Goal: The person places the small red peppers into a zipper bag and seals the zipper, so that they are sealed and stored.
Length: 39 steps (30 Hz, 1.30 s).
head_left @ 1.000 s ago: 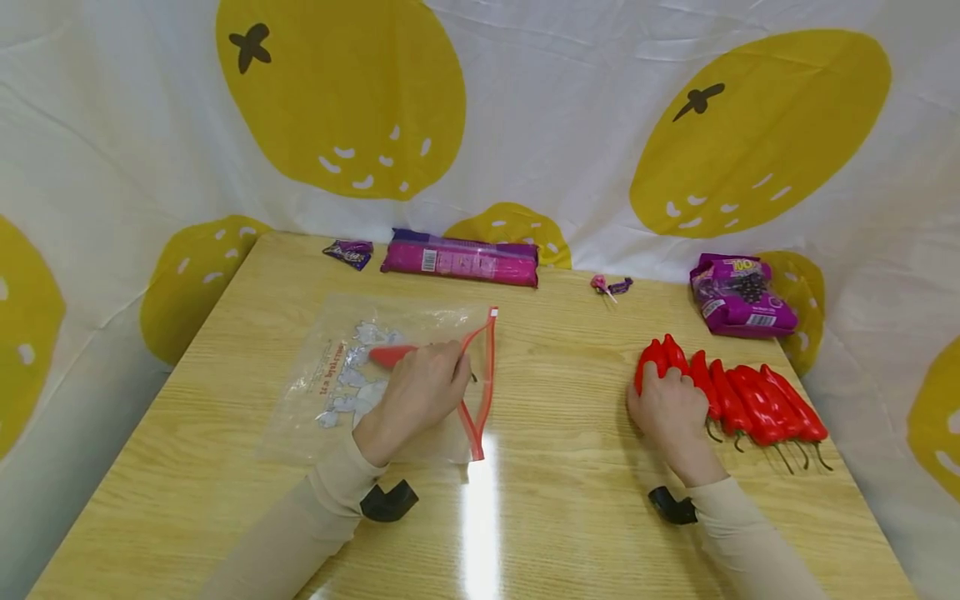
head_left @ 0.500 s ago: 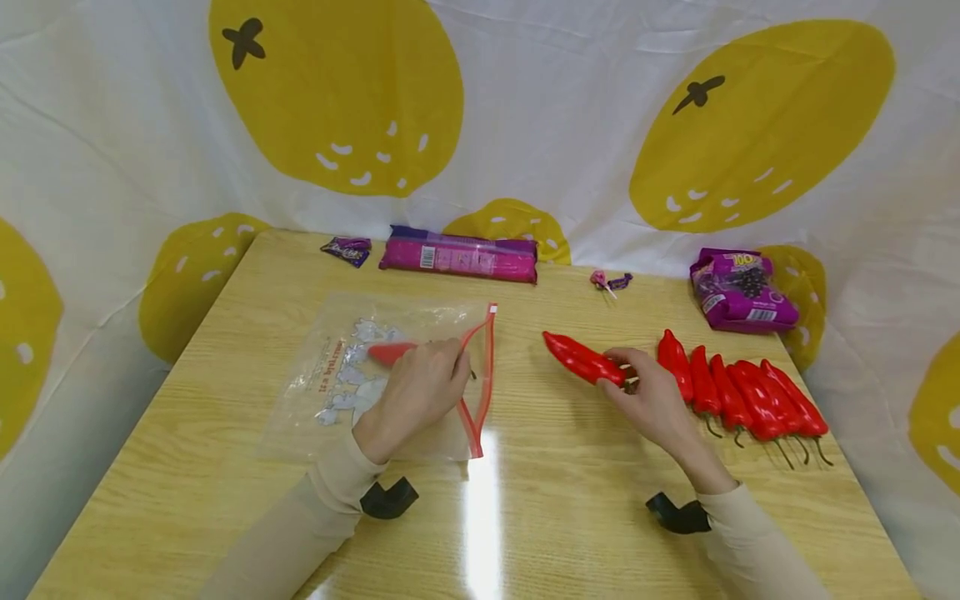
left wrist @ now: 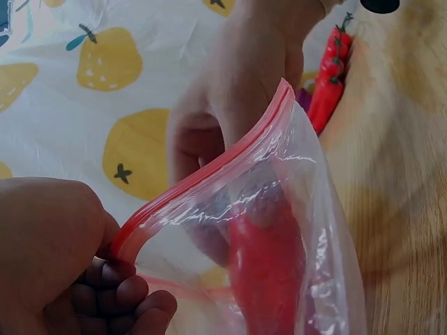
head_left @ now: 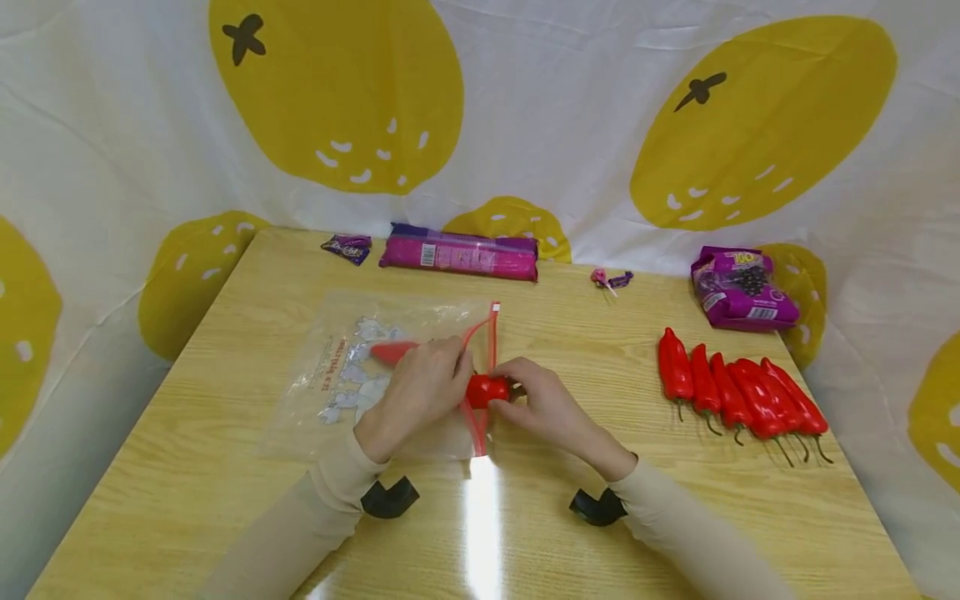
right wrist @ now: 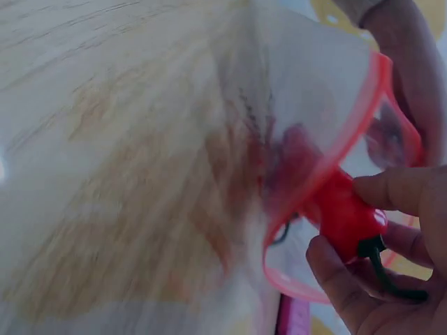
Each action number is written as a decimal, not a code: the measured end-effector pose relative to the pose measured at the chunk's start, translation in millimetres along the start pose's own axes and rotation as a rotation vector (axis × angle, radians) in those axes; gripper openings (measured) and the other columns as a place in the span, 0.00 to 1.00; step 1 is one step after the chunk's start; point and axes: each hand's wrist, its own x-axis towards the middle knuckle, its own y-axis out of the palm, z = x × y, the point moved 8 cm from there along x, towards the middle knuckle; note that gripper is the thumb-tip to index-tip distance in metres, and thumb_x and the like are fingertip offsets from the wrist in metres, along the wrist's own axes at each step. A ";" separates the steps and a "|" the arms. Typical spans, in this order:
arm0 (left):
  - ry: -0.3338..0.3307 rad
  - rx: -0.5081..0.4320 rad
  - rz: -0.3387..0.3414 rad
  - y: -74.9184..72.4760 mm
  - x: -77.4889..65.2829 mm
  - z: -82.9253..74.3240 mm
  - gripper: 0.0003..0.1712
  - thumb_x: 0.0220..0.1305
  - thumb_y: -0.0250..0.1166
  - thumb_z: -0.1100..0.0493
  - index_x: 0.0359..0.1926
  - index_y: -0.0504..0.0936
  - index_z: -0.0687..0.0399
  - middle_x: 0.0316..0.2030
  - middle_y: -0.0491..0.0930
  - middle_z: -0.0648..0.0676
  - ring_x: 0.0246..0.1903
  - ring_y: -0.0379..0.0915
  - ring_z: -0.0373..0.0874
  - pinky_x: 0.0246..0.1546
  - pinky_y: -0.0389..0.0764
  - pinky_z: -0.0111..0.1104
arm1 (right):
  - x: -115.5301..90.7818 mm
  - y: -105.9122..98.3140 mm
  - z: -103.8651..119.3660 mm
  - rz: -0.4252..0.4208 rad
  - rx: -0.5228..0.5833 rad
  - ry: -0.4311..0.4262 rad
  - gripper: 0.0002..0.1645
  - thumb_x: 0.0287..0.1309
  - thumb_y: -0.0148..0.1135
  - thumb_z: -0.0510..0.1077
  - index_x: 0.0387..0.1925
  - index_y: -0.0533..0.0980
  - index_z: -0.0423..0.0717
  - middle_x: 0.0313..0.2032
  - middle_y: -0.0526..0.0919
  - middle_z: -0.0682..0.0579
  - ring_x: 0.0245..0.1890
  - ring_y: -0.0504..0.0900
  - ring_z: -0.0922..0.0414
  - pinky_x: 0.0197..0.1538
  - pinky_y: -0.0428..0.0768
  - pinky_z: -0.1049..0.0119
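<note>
Fingers (right wrist: 397,191) parted around pepper (right wrist: 349,218), left fingers (left wrist: 130,293) pinching bag (left wrist: 202,173)

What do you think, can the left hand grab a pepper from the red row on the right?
Probably not right now: the left hand is pinching the zip bag, and the right hand, holding another pepper, sits between it and the red row.

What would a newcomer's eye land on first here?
Probably the huge yellow fruit prints on the white cloth behind the table. Next, the row of glossy red peppers along the table's right side. Then, nearer the middle, the right hand holds a single red pepper partway into a clear bag, whose red rim the left hand grips.
</note>
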 end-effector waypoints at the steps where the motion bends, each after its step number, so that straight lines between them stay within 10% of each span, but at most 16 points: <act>1: 0.005 0.001 0.000 -0.1 0.3 -0.7 0.14 0.63 0.53 0.58 0.19 0.68 0.52 0.13 0.63 0.48 0.13 0.60 0.39 0.12 0.61 0.28 | 3.7 4.7 2.3 0.005 -0.015 -0.018 0.19 0.48 0.67 0.39 0.45 0.75 0.44 0.40 0.78 0.54 0.36 0.78 0.62 0.39 0.78 0.72; 18: 0.041 0.010 -0.036 -2.3 -2.9 -4.3 0.15 0.62 0.54 0.58 0.18 0.67 0.51 0.13 0.62 0.47 0.14 0.60 0.41 0.14 0.60 0.30 | 56.8 34.1 10.6 -0.036 -0.228 -0.087 0.10 0.46 0.63 0.37 0.35 0.76 0.43 0.32 0.79 0.52 0.35 0.78 0.56 0.40 0.75 0.63; 39: 0.059 0.013 -0.049 -1.1 -2.3 -4.5 0.15 0.62 0.55 0.58 0.18 0.67 0.51 0.13 0.62 0.47 0.13 0.59 0.39 0.13 0.60 0.28 | 45.3 26.2 7.8 -0.077 -0.279 -0.115 0.16 0.48 0.65 0.41 0.41 0.77 0.45 0.37 0.79 0.51 0.36 0.78 0.56 0.40 0.77 0.64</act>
